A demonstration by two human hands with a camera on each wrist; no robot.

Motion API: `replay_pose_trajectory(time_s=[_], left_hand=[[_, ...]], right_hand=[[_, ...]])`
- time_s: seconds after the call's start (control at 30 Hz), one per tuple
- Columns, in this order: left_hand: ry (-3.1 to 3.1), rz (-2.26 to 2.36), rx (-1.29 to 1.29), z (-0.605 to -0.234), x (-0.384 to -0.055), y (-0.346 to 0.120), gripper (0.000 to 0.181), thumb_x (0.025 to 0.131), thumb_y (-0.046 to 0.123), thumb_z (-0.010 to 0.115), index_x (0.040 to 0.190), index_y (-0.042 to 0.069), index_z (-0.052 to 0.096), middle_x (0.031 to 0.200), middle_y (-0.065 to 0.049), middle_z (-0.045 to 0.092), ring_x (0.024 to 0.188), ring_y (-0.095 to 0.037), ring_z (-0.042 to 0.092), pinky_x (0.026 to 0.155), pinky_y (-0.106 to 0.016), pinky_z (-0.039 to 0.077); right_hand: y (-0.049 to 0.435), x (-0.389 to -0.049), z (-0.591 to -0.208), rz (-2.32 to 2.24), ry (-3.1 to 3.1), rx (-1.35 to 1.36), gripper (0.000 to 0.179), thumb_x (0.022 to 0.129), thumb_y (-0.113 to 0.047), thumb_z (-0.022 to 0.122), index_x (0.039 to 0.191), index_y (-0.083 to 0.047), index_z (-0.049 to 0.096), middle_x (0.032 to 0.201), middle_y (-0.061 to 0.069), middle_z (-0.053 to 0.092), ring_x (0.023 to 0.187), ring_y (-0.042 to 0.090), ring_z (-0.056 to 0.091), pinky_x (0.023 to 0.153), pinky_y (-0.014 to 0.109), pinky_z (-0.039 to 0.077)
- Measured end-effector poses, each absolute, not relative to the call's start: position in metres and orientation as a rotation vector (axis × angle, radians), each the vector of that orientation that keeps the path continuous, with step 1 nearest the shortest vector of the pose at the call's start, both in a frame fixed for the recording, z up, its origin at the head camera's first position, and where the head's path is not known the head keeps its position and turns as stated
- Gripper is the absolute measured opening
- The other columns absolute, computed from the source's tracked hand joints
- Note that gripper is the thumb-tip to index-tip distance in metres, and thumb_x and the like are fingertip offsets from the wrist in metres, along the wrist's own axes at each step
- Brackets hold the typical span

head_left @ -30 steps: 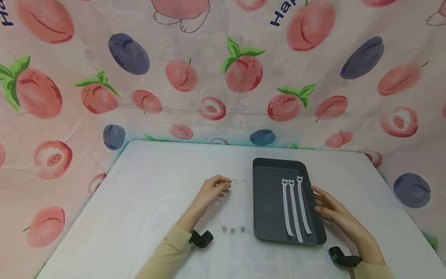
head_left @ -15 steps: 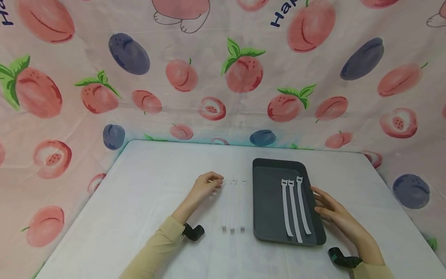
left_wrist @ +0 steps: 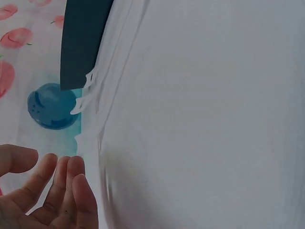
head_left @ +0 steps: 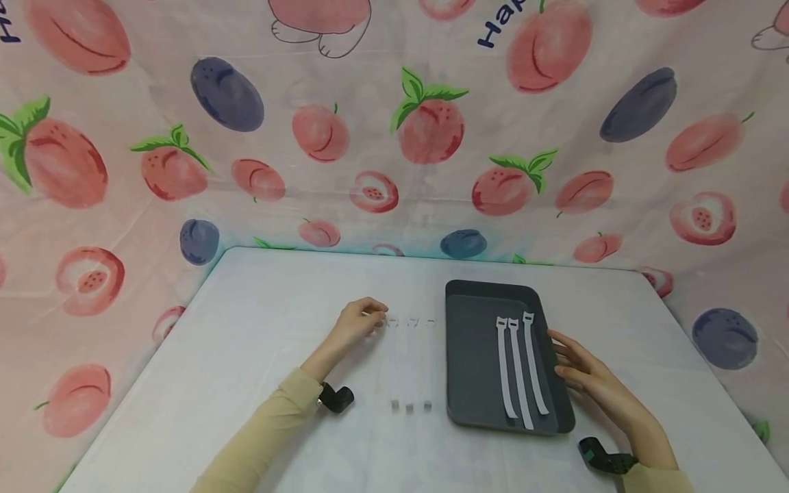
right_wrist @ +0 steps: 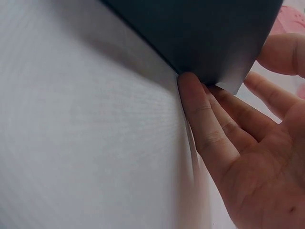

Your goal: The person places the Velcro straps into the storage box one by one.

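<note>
Three white cable straps [head_left: 518, 370] with slotted heads lie lengthwise in the right half of a dark grey tray [head_left: 471, 383]. Left of the tray, three more white straps [head_left: 409, 363] lie side by side on the white table, hard to make out but for their heads and grey ends. My left hand [head_left: 356, 322] hovers by the head of the leftmost one; in the left wrist view its thumb and fingers [left_wrist: 71, 171] stand apart, holding nothing. My right hand [head_left: 592, 370] touches the tray's right side with extended fingers [right_wrist: 202, 114], the thumb near the rim.
The white table [head_left: 277, 294] ends at the back against a cloth [head_left: 370, 103] printed with peaches and plums. A black wrist camera [head_left: 335, 397] sits on the left wrist, another [head_left: 607, 457] on the right.
My left hand has moved left, and slightly away from me, off the row of straps on the table. The right hand stays at the tray's edge. All the straps lie as before.
</note>
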State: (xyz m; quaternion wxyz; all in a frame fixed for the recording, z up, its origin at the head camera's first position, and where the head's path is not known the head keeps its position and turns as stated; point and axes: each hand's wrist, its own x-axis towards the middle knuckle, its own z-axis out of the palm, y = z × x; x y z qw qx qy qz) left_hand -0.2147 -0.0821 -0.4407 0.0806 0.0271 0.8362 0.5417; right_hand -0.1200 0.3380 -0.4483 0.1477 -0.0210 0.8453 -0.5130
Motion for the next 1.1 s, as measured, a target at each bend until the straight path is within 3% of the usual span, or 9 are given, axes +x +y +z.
replay_pose_trajectory(time_s=[0.1,0.2,0.43,0.57,0.8,0.97,1.1], left_hand=[[2.503,1.608,0.086,-0.443,-0.217,-0.083,0.019,0.091,0.010,0.058,0.105,0.001,0.068,0.096,-0.014,0.068,0.077,-0.016,0.063,0.061,-0.023,0.050],[2.496,1.588,0.094,-0.445,-0.220,-0.085,0.020,0.092,0.010,0.057,0.107,0.001,0.067,0.098,-0.014,0.068,0.080,-0.017,0.065,0.063,-0.024,0.051],[2.498,1.509,0.108,-0.449,-0.225,-0.086,0.022,0.093,0.014,0.055,0.110,0.004,0.066,0.100,-0.013,0.068,0.085,-0.016,0.065,0.069,-0.026,0.052],[2.506,1.473,0.106,-0.451,-0.229,-0.085,0.023,0.093,0.014,0.054,0.111,0.005,0.066,0.099,-0.012,0.068,0.084,-0.016,0.066,0.067,-0.024,0.051],[2.491,1.440,0.122,-0.449,-0.233,-0.082,0.024,0.094,0.016,0.054,0.112,0.005,0.065,0.097,-0.012,0.068,0.082,-0.016,0.065,0.064,-0.022,0.048],[2.491,1.407,0.153,-0.447,-0.235,-0.079,0.023,0.094,0.017,0.055,0.111,0.005,0.065,0.095,-0.011,0.068,0.081,-0.016,0.064,0.064,-0.022,0.048],[2.498,1.388,0.164,-0.448,-0.237,-0.077,0.023,0.094,0.017,0.054,0.110,0.006,0.065,0.092,-0.010,0.068,0.079,-0.015,0.063,0.063,-0.021,0.047]], right_hand=[[0.338,-0.120,-0.449,-1.472,2.434,-0.056,0.069,0.098,-0.033,0.052,0.155,-0.022,0.014,0.155,0.027,0.024,0.138,0.049,0.030,0.100,0.043,0.047],[0.338,-0.120,-0.449,-1.477,2.433,-0.056,0.069,0.098,-0.033,0.052,0.155,-0.022,0.014,0.155,0.027,0.023,0.139,0.049,0.027,0.104,0.060,0.038],[0.338,-0.120,-0.449,-1.475,2.439,-0.067,0.068,0.098,-0.032,0.052,0.155,-0.022,0.015,0.155,0.027,0.024,0.139,0.048,0.027,0.103,0.057,0.041],[0.338,-0.120,-0.450,-1.485,2.434,-0.071,0.068,0.098,-0.031,0.052,0.155,-0.021,0.015,0.155,0.028,0.023,0.140,0.049,0.026,0.104,0.062,0.037],[0.338,-0.120,-0.449,-1.475,2.435,-0.065,0.069,0.098,-0.031,0.052,0.155,-0.022,0.015,0.155,0.027,0.024,0.140,0.047,0.027,0.102,0.051,0.043],[0.337,-0.121,-0.449,-1.486,2.426,-0.054,0.069,0.098,-0.032,0.052,0.155,-0.022,0.014,0.156,0.027,0.022,0.140,0.049,0.025,0.104,0.062,0.037],[0.337,-0.121,-0.449,-1.491,2.420,-0.048,0.070,0.098,-0.033,0.052,0.155,-0.022,0.013,0.156,0.027,0.021,0.140,0.049,0.024,0.105,0.065,0.033]])
